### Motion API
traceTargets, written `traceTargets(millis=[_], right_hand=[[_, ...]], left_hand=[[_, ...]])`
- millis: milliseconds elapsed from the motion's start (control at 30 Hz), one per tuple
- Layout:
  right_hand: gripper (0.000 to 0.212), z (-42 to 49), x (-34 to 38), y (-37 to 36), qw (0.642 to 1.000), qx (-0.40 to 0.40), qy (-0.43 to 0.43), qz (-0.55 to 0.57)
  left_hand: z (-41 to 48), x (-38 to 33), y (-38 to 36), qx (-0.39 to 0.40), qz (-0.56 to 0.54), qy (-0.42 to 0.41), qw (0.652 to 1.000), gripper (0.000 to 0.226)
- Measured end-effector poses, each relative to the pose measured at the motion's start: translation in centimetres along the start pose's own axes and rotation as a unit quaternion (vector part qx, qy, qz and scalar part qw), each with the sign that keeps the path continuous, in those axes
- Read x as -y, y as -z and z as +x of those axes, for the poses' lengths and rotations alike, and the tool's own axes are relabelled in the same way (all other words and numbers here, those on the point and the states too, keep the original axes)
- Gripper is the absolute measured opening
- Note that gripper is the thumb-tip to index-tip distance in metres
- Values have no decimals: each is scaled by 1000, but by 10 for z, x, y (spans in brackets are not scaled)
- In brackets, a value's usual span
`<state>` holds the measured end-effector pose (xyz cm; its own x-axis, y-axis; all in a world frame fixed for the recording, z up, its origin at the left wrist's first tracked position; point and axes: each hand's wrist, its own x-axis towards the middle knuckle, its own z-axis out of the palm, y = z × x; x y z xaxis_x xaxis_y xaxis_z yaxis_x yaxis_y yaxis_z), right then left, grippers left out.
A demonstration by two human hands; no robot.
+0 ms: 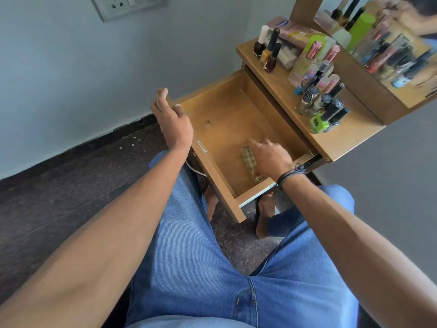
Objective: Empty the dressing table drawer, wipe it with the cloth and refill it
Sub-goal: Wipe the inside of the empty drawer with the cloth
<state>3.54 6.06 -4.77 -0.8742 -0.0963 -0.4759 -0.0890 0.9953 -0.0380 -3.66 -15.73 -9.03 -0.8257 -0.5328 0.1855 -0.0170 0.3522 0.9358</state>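
Drawer point(224, 119) pulled out | left hand point(173, 121) grips its front panel's top edge | right hand point(272, 155), fingers extended, presses checked cloth point(248, 159) by near side wall

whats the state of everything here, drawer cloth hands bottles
drawer: open, nothing in it but the cloth
cloth: flat on the drawer floor, partly under the right hand
left hand: grips the far corner of the drawer front
right hand: presses on the cloth, fingers stretched out
bottles: upright, crowded on the tabletop
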Motion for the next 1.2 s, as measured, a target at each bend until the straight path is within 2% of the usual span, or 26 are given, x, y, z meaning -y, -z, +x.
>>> traceTargets(millis=[167, 233, 400, 567, 733, 933, 1100, 1200], right_hand=[[72, -15, 46, -24, 997, -5, 78, 29], [76, -15, 45, -24, 996, 6, 88, 30], [90, 3, 4, -5, 998, 34, 40, 25], [84, 14, -37, 21, 998, 41, -27, 30], [61, 10, -31, 15, 998, -31, -52, -32], [57, 1, -24, -3, 991, -75, -110, -25], [50, 7, -28, 0, 992, -49, -113, 9], [58, 4, -23, 2, 993, -22, -116, 10]], left_hand=[[0, 0, 0, 3, 4, 2, 1000, 46], [-1, 0, 1, 5, 6, 0, 1000, 46], [0, 0, 2, 6, 4, 4, 1000, 46], [-1, -1, 1, 7, 3, 5, 1000, 47], [0, -1, 1, 1, 6, 1, 1000, 46], [0, -2, 2, 0, 5, 1, 1000, 45], [-1, -3, 0, -2, 5, -2, 1000, 45], [1, -3, 0, -1, -3, -4, 1000, 45]])
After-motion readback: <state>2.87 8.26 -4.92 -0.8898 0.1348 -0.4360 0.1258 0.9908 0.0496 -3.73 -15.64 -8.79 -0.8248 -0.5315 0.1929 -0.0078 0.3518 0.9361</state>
